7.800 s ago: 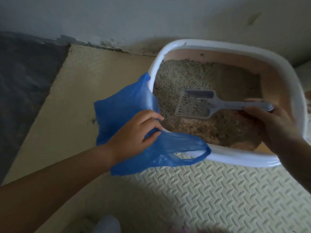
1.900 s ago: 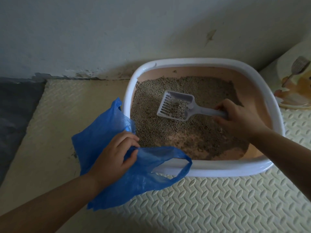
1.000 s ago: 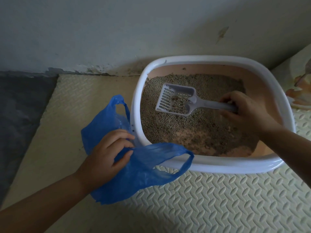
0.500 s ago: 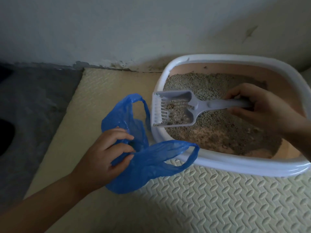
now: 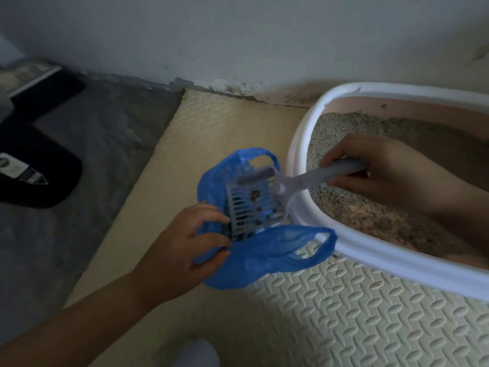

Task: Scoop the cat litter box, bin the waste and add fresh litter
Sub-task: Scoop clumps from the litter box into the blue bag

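The scoop (image 5: 254, 205) is now hanging outside the box, having crossed the left rim since half a second ago, when its head was over the litter. The camera is also sitting further left than before.

The fingers of the right hand (image 5: 383, 176) are curling round the scoop's grey handle, thumb on the near side, gripping it firmly. The handle is crossing the white rim of the litter box (image 5: 370, 254), and the slotted head is tilting steeply, open side facing the camera, inside the mouth of the blue bag (image 5: 264, 258). A few dark clumps (image 5: 255, 193) are clinging to the slots, and more dark bits are lying in the bag just below the head.

The fingers and thumb of the left hand (image 5: 190, 250) are pinching the bag's near-left edge, bunching the plastic and holding the mouth open. One bag handle is arching behind the scoop; the other is lying against the box's rim.

Grey-brown litter (image 5: 344, 128) is covering the pink interior. The box and bag are resting on a cream foam mat (image 5: 344, 327) beside a grey floor (image 5: 92, 154), below a pale wall (image 5: 238, 35). A black object (image 5: 39, 168) is lying far left.
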